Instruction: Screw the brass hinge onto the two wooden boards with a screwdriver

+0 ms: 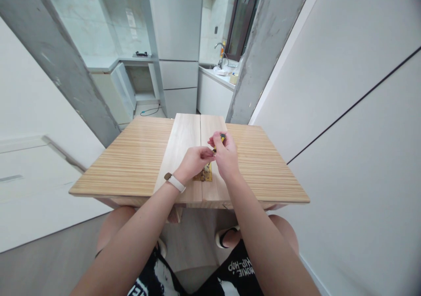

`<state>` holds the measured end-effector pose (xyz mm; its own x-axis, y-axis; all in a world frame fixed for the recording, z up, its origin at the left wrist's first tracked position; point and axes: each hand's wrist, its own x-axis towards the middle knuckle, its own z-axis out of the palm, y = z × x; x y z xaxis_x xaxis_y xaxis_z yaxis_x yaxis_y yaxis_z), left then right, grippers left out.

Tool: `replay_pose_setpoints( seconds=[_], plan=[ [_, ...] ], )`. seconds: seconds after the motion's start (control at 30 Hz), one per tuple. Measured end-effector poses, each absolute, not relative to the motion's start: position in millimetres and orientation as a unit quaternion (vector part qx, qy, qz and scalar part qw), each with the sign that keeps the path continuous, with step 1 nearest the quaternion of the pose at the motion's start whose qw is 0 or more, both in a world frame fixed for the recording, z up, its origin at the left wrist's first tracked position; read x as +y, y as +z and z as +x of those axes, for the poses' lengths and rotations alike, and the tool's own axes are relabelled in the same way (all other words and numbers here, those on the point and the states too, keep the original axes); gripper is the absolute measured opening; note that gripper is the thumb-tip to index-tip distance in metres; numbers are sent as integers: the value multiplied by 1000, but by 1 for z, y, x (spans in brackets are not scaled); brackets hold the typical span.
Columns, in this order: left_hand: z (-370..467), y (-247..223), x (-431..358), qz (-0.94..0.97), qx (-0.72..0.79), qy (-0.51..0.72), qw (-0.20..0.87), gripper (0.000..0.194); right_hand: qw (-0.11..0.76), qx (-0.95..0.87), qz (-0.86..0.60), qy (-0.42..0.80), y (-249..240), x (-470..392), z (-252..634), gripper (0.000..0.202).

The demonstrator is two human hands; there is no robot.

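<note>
My right hand (226, 153) is closed around a short yellow-and-black screwdriver (222, 137), its handle showing between the thumb and fingers. My left hand (196, 159), with a watch on its wrist, has its fingertips pinched together by the screwdriver's lower end; what they grip is hidden. Just below both hands lies a brass hinge (206, 174), spanning the seam between two pale wooden boards. The left board (179, 140) is the wider-looking one, and the right board (215, 123) lies flush beside it.
A wood-grain table (263, 164) carries the boards, and my knees are under its near edge. Beyond it stand a grey fridge (179, 24), an open low cabinet (141, 81) and a sink counter with a faucet (221, 52). White panels rise on both sides.
</note>
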<state>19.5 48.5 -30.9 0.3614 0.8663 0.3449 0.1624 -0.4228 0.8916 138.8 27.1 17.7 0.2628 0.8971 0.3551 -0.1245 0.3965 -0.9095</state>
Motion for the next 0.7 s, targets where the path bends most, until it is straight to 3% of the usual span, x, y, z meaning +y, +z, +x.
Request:
replay_pose_setpoints(
  seconds=[0.17,0.33,0.53,0.7],
  plan=[
    [18,-30,48,725,379,426,386,9,691,-456,-401,392,17,26,132,41],
    [7,-28,46,805,390,338,295,22,673,-455,-372,450,22,35,137,43],
    [10,-33,44,845,388,282,236,17,641,-464,-341,507,27,43,146,33],
    [12,-37,49,868,375,258,197,15,626,-477,-323,525,27,45,149,39]
  ],
)
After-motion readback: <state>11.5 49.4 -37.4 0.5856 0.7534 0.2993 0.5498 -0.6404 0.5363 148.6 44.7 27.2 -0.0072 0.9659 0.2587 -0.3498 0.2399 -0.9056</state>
